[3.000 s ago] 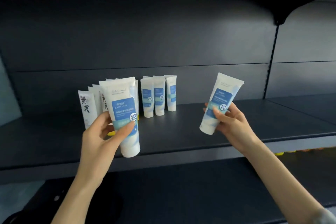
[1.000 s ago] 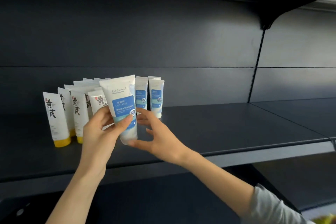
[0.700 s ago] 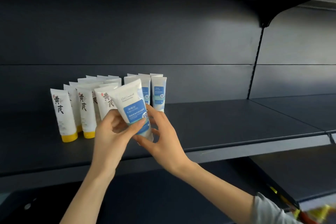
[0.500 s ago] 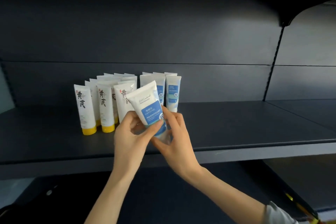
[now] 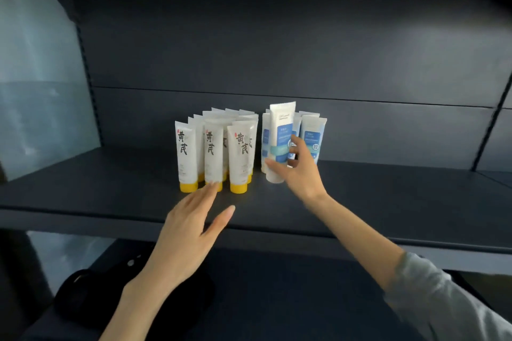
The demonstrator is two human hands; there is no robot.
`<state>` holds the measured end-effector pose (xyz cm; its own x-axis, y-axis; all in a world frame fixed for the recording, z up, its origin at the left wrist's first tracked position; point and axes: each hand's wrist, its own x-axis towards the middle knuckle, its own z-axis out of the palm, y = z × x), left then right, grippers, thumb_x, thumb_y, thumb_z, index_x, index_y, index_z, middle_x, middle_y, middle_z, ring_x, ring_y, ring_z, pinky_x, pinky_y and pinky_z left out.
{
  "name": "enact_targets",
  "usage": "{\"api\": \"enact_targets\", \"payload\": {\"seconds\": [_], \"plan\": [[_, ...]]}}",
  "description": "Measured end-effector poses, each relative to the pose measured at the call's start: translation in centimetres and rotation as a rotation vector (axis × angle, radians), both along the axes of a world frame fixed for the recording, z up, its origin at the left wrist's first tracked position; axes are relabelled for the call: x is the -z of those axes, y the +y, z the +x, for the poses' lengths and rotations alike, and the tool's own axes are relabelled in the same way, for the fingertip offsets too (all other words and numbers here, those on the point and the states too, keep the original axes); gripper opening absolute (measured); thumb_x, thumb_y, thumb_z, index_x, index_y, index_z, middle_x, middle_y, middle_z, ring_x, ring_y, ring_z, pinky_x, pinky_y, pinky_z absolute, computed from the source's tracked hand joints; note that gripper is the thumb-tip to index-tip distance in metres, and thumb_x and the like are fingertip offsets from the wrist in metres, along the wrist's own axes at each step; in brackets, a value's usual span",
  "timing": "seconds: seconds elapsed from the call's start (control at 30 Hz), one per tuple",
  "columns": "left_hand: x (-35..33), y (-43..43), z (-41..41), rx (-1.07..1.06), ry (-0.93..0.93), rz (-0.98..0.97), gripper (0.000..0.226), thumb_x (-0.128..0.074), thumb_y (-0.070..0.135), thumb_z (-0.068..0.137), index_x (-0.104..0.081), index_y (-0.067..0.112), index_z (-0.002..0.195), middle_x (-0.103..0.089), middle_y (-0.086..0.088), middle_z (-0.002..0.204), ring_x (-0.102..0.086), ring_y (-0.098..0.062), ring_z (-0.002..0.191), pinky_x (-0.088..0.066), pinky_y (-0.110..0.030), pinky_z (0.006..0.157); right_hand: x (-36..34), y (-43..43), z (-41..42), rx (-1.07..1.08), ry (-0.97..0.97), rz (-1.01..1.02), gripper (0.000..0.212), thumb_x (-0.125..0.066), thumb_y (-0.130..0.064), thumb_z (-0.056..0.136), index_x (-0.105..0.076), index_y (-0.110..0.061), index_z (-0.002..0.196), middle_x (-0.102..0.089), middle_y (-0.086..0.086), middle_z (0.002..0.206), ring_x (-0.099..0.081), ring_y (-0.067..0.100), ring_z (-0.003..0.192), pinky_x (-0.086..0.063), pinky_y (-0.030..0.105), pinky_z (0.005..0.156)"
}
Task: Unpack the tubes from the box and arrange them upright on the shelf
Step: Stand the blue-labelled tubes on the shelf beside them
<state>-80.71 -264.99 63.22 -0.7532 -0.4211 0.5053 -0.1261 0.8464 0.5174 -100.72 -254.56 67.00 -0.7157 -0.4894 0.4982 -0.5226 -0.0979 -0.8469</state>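
Observation:
A white tube with a blue label [image 5: 280, 141] stands cap down on the dark shelf [image 5: 388, 196], in front of several other blue-label tubes [image 5: 313, 138]. My right hand [image 5: 300, 171] holds its lower part, thumb on the left side and fingers on the right. To the left stand several white tubes with yellow caps [image 5: 238, 155] and black lettering, all upright. My left hand [image 5: 191, 230] hovers flat over the shelf's front edge with straight fingers and holds nothing; its fingertips are near the yellow caps.
A dark back panel rises behind the tubes and another shelf hangs overhead. A lower dark shelf [image 5: 277, 299] lies under my arms. A pale translucent side panel [image 5: 36, 86] closes the left end. The box is out of view.
The tube passed from my left hand to my right, which has set it upright in front of the blue-label group. My left hand has let go and opened flat over the shelf.

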Motion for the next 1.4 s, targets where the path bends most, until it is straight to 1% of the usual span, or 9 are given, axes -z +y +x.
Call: {"api": "enact_targets", "payload": {"seconds": [0.07,0.17,0.27,0.4,0.9,1.07,1.17,1.27,1.4], "plan": [[0.8,-0.8,0.7,-0.117,-0.165,-0.067,0.075,-0.015,0.062,0.084,-0.009,0.027,0.15,-0.012,0.014,0.156,-0.009,-0.001,0.143,-0.011,-0.031,0.117,-0.2,-1.5,-1.6,0.044,-0.032,0.015,0.058,-0.076,-0.022,0.079,-0.041,-0.03,0.124,-0.053,-0.017,0.1,-0.056,0.005,0.093,-0.047,0.016,0.073],[1.8,-1.5,1.6,-0.219,-0.334,-0.1,0.069,-0.008,0.058,0.089,0.007,0.028,0.149,0.002,0.012,0.159,0.003,-0.005,0.145,0.0,-0.036,0.118,-0.1,-3.7,-3.4,0.123,-0.074,0.052,0.063,-0.076,-0.023,0.078,-0.042,-0.02,0.131,-0.053,-0.013,0.102,-0.053,0.007,0.092,-0.047,0.024,0.08],[2.3,-2.0,2.4,-0.268,-0.362,-0.121,0.069,-0.007,0.059,0.089,0.011,0.028,0.148,0.006,0.012,0.159,0.006,-0.006,0.145,0.001,-0.038,0.119,0.5,-5.3,-4.3,0.163,-0.109,0.078,0.064,-0.076,-0.021,0.079,-0.042,-0.018,0.132,-0.051,-0.008,0.105,-0.048,0.003,0.087,-0.042,0.024,0.078],[2.5,-2.5,3.5,-0.312,-0.389,-0.128,0.075,0.004,0.067,0.075,0.023,0.029,0.138,0.008,0.013,0.158,0.007,-0.004,0.145,0.003,-0.036,0.118,2.2,-6.5,-4.8,0.191,-0.127,0.131,0.063,-0.075,-0.018,0.08,-0.04,-0.014,0.132,-0.056,0.005,0.121,-0.052,0.016,0.106,-0.044,0.03,0.087],[2.3,-2.6,5.1,-0.339,-0.413,-0.08,0.079,-0.004,0.066,0.078,0.013,0.03,0.146,0.005,0.013,0.158,0.005,-0.005,0.145,0.003,-0.035,0.118,3.1,-7.7,-5.4,0.262,-0.105,0.175,0.054,-0.074,-0.014,0.08,-0.039,-0.008,0.121,-0.051,0.01,0.126,-0.052,0.021,0.114,-0.041,0.017,0.076],[1.9,-2.7,5.6,-0.321,-0.429,-0.099,0.081,-0.001,0.067,0.076,0.015,0.031,0.146,0.007,0.014,0.158,0.007,-0.004,0.145,0.003,-0.035,0.118,2.8,-6.8,-5.3,0.267,-0.1,0.248,0.06,-0.076,-0.02,0.079,-0.039,-0.006,0.125,-0.047,0.013,0.129,-0.05,0.024,0.118,-0.043,0.03,0.09],[1.8,-2.8,6.0,-0.303,-0.414,-0.119,0.079,0.0,0.068,0.075,0.019,0.032,0.142,0.008,0.014,0.158,0.007,-0.004,0.144,0.003,-0.035,0.118,2.2,-5.0,-4.5,0.287,-0.014,0.322,0.061,-0.068,-0.03,0.085,-0.036,-0.007,0.131,-0.041,0.011,0.133,-0.046,0.025,0.122,-0.04,0.032,0.093],[1.6,-2.8,6.1,-0.28,-0.418,-0.152,0.077,0.004,0.07,0.072,0.025,0.032,0.136,0.01,0.013,0.158,0.008,-0.005,0.144,0.003,-0.036,0.118,1.7,-2.0,-3.2,0.354,0.266,0.561,0.065,-0.052,-0.045,0.093,-0.027,-0.012,0.143,-0.031,0.007,0.148,-0.033,0.026,0.135,-0.037,0.045,0.101],[2.1,-2.6,5.6,-0.283,-0.416,-0.283,0.08,0.019,0.076,0.073,0.026,0.028,0.137,0.01,0.008,0.159,0.007,-0.011,0.146,-0.002,-0.041,0.119,1.6,2.8,-0.4,0.438,0.54,0.851,0.071,-0.029,-0.063,0.093,-0.014,-0.023,0.15,-0.008,-0.002,0.16,-0.004,0.024,0.147,-0.009,0.057,0.114]]}}
